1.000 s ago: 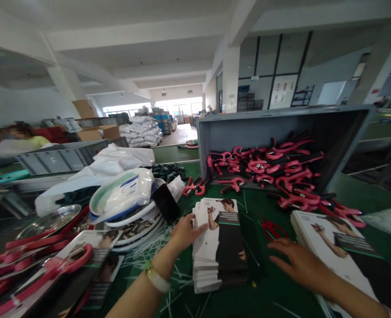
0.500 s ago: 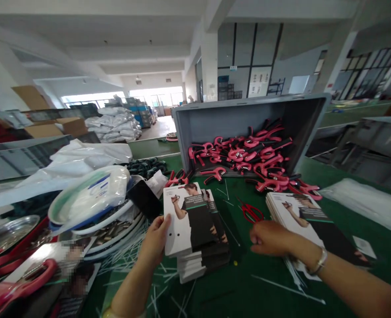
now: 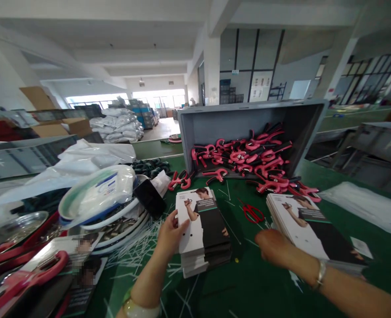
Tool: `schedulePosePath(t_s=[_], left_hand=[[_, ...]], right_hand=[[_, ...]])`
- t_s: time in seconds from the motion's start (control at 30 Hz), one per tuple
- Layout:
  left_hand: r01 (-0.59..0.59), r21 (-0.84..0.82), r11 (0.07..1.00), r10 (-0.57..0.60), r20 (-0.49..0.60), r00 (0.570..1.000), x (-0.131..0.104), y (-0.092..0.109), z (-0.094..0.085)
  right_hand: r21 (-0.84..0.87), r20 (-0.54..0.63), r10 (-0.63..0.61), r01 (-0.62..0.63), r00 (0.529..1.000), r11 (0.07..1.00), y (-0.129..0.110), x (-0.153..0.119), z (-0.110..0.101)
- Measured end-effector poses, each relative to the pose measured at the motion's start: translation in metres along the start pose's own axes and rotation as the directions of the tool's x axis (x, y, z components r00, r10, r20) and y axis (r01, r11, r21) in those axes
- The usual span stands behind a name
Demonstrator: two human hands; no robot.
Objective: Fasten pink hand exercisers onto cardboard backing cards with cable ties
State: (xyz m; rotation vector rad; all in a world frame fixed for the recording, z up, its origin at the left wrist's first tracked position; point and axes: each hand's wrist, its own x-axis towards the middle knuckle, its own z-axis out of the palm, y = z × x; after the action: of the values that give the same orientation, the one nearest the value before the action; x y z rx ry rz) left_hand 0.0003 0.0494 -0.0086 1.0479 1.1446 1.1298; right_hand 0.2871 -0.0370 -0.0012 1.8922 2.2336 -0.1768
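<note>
My left hand [image 3: 172,232] is at the left edge of a stack of printed cardboard cards [image 3: 190,247], its thumb on the top card and its fingers gripping that edge. My right hand [image 3: 273,247] is closed just left of a second stack of cards [image 3: 308,221]; whatever its curled fingers hold is hidden. White cable ties [image 3: 294,280] show below the right wrist. Red-handled scissors [image 3: 252,213] lie between the stacks. Pink and black spring clamps [image 3: 240,157] fill the tipped grey crate [image 3: 215,121].
White cable ties [image 3: 138,247] are scattered on the green table [image 3: 235,291]. To the left are basins [image 3: 72,207] with a plastic bag, a black phone [image 3: 149,198] and a carded clamp [image 3: 46,274]. A clear plastic bag [image 3: 364,207] lies at right.
My left hand has brought the top card down and right, squarer onto its stack. My right hand has shifted slightly right and down, still closed. The view has moved a little.
</note>
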Motion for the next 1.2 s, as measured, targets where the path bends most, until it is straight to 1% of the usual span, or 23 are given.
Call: schedulePosePath(t_s=[0.1,0.2,0.23,0.3,0.37,0.43,0.5,0.6,0.67,0.7,0.73,0.8,0.83,0.87,0.9,0.97,1.07,1.13,1.2], left_hand=[[-0.002,-0.038,0.999,0.002,0.005,1.0,-0.003,-0.003,-0.001],[0.0,-0.008,1.0,0.0,-0.006,1.0,-0.003,-0.004,-0.001],[-0.007,0.035,0.999,0.007,-0.015,1.0,-0.002,-0.004,0.0],[-0.031,0.188,0.982,0.039,-0.039,0.998,0.001,-0.003,0.001],[-0.051,0.378,0.924,0.078,-0.057,0.995,0.003,-0.002,0.004],[-0.068,0.532,0.844,0.119,-0.062,0.991,0.005,0.0,0.008],[-0.09,0.602,0.793,0.151,-0.052,0.987,0.004,0.0,0.012],[-0.148,0.6,0.786,0.203,-0.025,0.979,0.002,-0.002,0.013],[-0.221,0.592,0.775,0.289,-0.02,0.957,-0.002,-0.005,0.01],[-0.272,0.6,0.753,0.354,-0.021,0.935,-0.004,-0.006,0.008],[-0.329,0.621,0.712,0.432,-0.018,0.902,-0.008,-0.006,0.007],[-0.432,0.688,0.583,0.583,0.016,0.812,-0.017,-0.005,0.005],[-0.467,0.722,0.511,0.638,0.047,0.769,-0.022,-0.004,0.006],[-0.492,0.749,0.445,0.674,0.082,0.734,-0.028,-0.002,0.007],[-0.511,0.764,0.393,0.692,0.12,0.712,-0.034,-0.001,0.01],[-0.552,0.76,0.344,0.692,0.192,0.696,-0.044,0.001,0.016],[-0.61,0.722,0.325,0.668,0.282,0.689,-0.057,-0.001,0.027],[-0.626,0.696,0.352,0.653,0.297,0.697,-0.064,-0.002,0.032],[-0.62,0.661,0.422,0.633,0.275,0.724,-0.071,-0.002,0.036]], right_hand=[[-0.034,0.063,0.05,-0.048,0.997,0.998,0.01,0.009,-0.018],[-0.039,0.099,0.058,-0.054,0.993,0.998,0.015,0.004,-0.028],[-0.048,0.105,0.061,-0.056,0.993,0.997,0.015,0.001,-0.029],[-0.081,0.129,0.081,-0.07,0.988,0.994,0.01,-0.006,-0.028],[-0.116,0.16,0.096,-0.078,0.983,0.99,0.001,-0.01,-0.025],[-0.129,0.173,0.104,-0.082,0.979,0.988,-0.008,-0.009,-0.019],[-0.125,0.172,0.111,-0.09,0.979,0.988,-0.012,-0.004,-0.015],[-0.11,0.18,0.134,-0.116,0.975,0.987,-0.005,0.003,-0.017],[-0.093,0.184,0.13,-0.114,0.974,0.989,0.005,0.003,-0.022],[-0.083,0.186,0.122,-0.108,0.975,0.991,0.01,0.002,-0.025],[-0.075,0.191,0.113,-0.1,0.975,0.992,0.013,0.0,-0.027],[-0.066,0.201,0.099,-0.087,0.975,0.994,0.015,-0.005,-0.03],[-0.068,0.205,0.095,-0.083,0.974,0.994,0.014,-0.007,-0.03],[-0.074,0.21,0.097,-0.083,0.973,0.994,0.011,-0.009,-0.029],[-0.083,0.216,0.101,-0.085,0.971,0.993,0.008,-0.011,-0.027],[-0.1,0.219,0.107,-0.087,0.97,0.991,0.0,-0.012,-0.022],[-0.099,0.209,0.098,-0.079,0.973,0.992,-0.005,-0.009,-0.015],[-0.081,0.204,0.091,-0.076,0.975,0.994,-0.002,-0.007,-0.013],[-0.053,0.195,0.084,-0.075,0.977,0.996,0.003,-0.007,-0.013]])
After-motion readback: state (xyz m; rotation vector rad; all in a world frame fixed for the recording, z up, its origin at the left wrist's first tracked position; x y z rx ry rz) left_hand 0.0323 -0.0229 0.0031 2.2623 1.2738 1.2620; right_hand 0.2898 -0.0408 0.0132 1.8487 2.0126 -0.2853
